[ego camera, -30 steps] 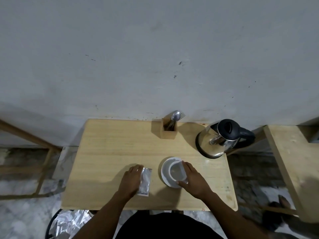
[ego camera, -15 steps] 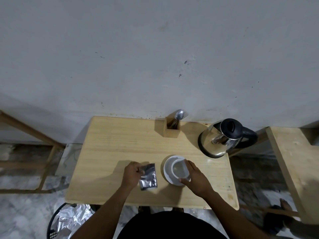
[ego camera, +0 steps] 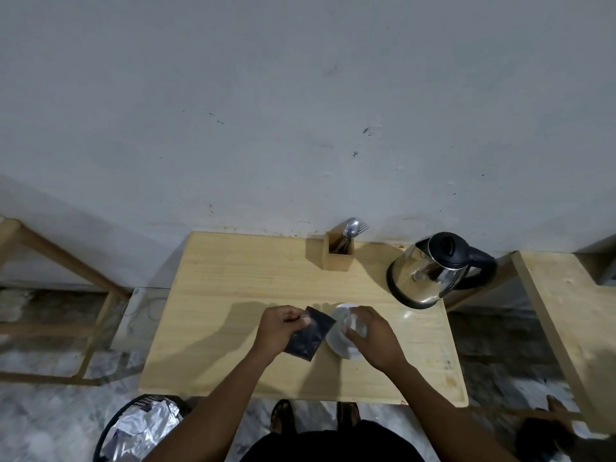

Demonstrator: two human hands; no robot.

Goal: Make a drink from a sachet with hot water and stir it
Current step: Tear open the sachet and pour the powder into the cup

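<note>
Sachet (ego camera: pixel 308 335), dark foil, is held off the table just left of centre-bottom, pinched at its top edge by left hand (ego camera: pixel 281 330). It looks unopened. Right hand (ego camera: pixel 373 338) is wrapped round a clear glass (ego camera: pixel 355 323) standing on a white saucer (ego camera: pixel 336 345), right beside the sachet. Step, I'd say: sachet picked up, abt to be torn. Next needs right hand to let go of glass & grip the top corner for tearing. Kettle (ego camera: pixel 433 271) upper right, spoon (ego camera: pixel 351 227) in wooden holder (ego camera: pixel 336 255) at table (ego camera: pixel 233 278) back edge.
</note>
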